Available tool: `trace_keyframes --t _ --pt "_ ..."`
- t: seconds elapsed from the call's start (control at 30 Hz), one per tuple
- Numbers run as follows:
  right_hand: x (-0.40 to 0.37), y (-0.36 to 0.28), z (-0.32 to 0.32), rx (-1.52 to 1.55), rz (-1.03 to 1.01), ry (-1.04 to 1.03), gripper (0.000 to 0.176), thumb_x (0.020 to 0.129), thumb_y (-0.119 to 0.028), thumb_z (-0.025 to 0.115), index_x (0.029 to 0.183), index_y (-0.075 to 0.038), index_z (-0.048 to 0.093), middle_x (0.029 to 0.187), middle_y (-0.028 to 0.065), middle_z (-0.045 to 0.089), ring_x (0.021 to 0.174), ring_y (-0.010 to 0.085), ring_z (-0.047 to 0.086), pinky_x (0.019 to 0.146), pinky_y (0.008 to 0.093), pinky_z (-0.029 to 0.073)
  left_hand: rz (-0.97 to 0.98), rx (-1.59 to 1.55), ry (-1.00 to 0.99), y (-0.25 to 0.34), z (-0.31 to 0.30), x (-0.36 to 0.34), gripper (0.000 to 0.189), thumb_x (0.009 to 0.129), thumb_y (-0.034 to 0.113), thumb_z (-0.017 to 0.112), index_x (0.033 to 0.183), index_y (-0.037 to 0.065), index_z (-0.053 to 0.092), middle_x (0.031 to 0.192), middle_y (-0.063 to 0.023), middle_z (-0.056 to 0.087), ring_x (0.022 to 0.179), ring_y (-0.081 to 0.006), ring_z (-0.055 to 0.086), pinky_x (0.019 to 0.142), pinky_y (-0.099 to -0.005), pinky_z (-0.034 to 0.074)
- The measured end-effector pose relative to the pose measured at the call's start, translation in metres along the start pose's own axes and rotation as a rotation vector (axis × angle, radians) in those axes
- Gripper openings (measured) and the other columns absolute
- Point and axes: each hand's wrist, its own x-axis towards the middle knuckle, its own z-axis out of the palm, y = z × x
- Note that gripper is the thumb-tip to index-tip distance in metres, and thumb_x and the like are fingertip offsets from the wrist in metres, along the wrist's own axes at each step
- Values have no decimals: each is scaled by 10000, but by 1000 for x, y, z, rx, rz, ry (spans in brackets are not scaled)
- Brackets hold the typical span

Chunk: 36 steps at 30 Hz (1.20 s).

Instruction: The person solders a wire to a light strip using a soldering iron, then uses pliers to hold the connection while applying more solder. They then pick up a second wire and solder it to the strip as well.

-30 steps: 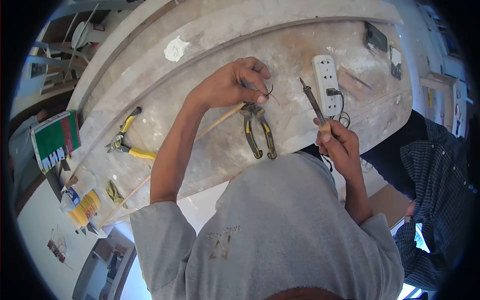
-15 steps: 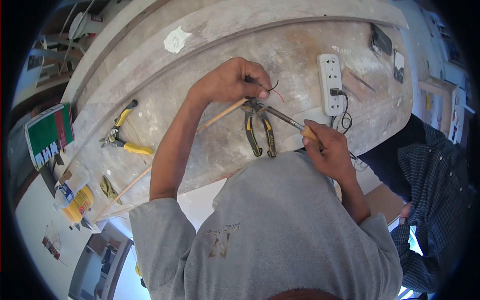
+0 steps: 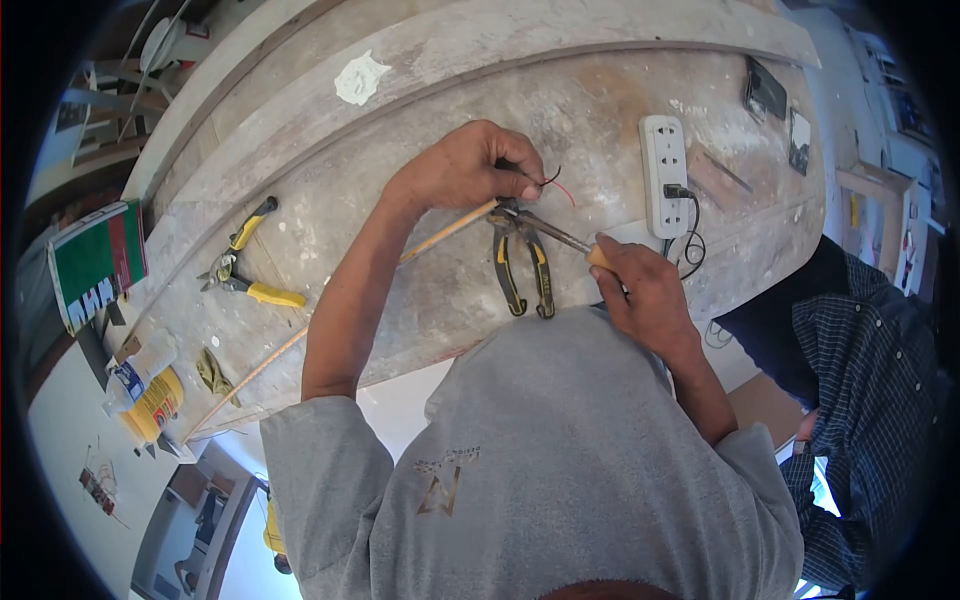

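My left hand [image 3: 478, 168] pinches thin wires, one black and one red [image 3: 566, 193], whose free ends stick out to the right. In my right hand [image 3: 642, 290] is a soldering iron [image 3: 560, 233], gripped by its tan handle, its shaft pointing up and left. The iron's tip meets the jaws of black-and-yellow pliers [image 3: 522, 262] lying on the table; exact contact cannot be made out. A thin orange-yellow strip [image 3: 440, 237] has its end at those jaws. From there it passes under my left forearm toward the lower left.
On the worn table [image 3: 600, 100] lie tin snips [image 3: 240, 262] with yellow handles at left and a white power strip [image 3: 663, 180] with a plug at right. A plastic bottle [image 3: 140, 375] stands at the left edge. Another person's checked sleeve [image 3: 870, 370] is at right.
My right hand has shifted left and slightly up with the soldering iron, bringing its handle closer to the pliers. My left hand keeps its pinch on the wires.
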Motion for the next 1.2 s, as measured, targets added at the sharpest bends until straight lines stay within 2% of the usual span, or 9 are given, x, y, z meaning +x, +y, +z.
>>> trace_keyframes --t 0.1,0.2,0.33,0.4,1.2 --pt "3 -3 -3 -20 15 -46 424 967 -106 765 1345 62 671 1004 238 753 907 399 735 813 482 600 5 27 21 1 2 -1 186 912 99 866 1070 9 825 982 -58 807 947 -168 734 906 -335 568" --pt "6 -5 -4 -29 18 -48 421 965 -103 767 1340 65 673 1006 236 754 920 392 737 814 481 600 -52 23 14 6 2 -1 116 934 66 849 1016 0 801 1037 -63 787 1007 -182 731 943 -352 574" --pt "9 -5 -3 -48 16 -54 414 965 -100 766 1333 69 675 1007 231 756 922 387 737 815 479 602 -76 43 24 9 3 -1 120 933 70 851 1018 0 804 1032 -62 789 999 -180 735 939 -347 575" --pt "10 -4 -2 -42 -31 4 395 964 -65 775 1333 54 698 972 221 740 818 375 726 735 455 591 -81 48 31 7 3 -1 127 931 75 854 1021 0 805 1035 -59 791 999 -176 736 936 -344 576" --pt "18 -7 -15 -171 -90 -32 436 930 -35 793 1345 60 701 957 184 728 831 335 712 711 443 586 -72 74 30 7 3 -1 129 934 89 855 996 -6 792 996 -56 777 959 -174 721 901 -349 566"
